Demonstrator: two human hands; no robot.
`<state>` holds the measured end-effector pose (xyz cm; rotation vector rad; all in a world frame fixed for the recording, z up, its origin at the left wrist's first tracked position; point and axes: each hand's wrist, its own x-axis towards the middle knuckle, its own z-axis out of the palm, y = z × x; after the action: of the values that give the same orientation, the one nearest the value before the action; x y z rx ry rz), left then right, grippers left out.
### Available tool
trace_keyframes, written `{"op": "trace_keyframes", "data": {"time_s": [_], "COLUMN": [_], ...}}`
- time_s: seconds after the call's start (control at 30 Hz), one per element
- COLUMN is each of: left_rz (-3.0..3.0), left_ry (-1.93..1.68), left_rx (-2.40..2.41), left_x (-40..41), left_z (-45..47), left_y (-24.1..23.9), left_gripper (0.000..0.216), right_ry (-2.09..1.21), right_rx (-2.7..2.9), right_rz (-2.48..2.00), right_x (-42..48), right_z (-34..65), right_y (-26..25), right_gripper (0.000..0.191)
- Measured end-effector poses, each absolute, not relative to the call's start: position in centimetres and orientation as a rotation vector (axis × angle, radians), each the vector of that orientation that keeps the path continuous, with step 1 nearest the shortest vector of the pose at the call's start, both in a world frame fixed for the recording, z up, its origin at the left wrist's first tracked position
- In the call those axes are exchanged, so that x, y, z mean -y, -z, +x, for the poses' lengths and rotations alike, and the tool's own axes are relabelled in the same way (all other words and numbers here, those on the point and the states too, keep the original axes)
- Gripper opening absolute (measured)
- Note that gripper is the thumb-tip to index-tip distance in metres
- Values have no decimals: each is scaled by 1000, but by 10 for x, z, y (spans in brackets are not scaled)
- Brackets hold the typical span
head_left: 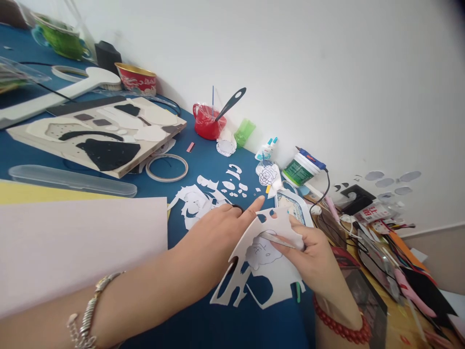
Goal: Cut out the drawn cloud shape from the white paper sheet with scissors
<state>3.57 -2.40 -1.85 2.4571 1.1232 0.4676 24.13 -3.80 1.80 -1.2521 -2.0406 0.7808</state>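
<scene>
My left hand (218,232) is closed around scissors, whose dark handle shows only in small parts beside the fingers. Their silver blades (278,239) lie across a sheet of white foam or thick paper (279,281), pointing right. Several openings are cut through this sheet. On it is a pencil drawing of a rounded figure (264,253), partly cut along its outline. Gripping the sheet's right edge between thumb and fingers is my right hand (314,252). White offcuts (196,206) and small cut pieces (228,185) lie on the blue table beyond my left hand.
A pale sheet (83,247) covers the left front. Behind it are a clear case (72,181), a board with cut shapes (101,169) and a tape roll (167,168). A red cup (209,128), glue bottles (266,149) and a green-white tub (301,167) stand near the wall. Tools clutter the right.
</scene>
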Motion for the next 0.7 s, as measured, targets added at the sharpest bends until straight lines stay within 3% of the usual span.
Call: {"op": "trace_keyframes", "data": {"time_s": [0.7], "left_rz": [2440], "left_ry": [-470], "left_rx": [-1181], "left_x": [22], "left_z": [36], "left_y": [8], "left_gripper": [96], "right_ry": [-818], "right_rx": [1943], "right_rz": [-1274], "right_x": [37], "right_z": [244], "right_y": [-11], "right_gripper": [20]}}
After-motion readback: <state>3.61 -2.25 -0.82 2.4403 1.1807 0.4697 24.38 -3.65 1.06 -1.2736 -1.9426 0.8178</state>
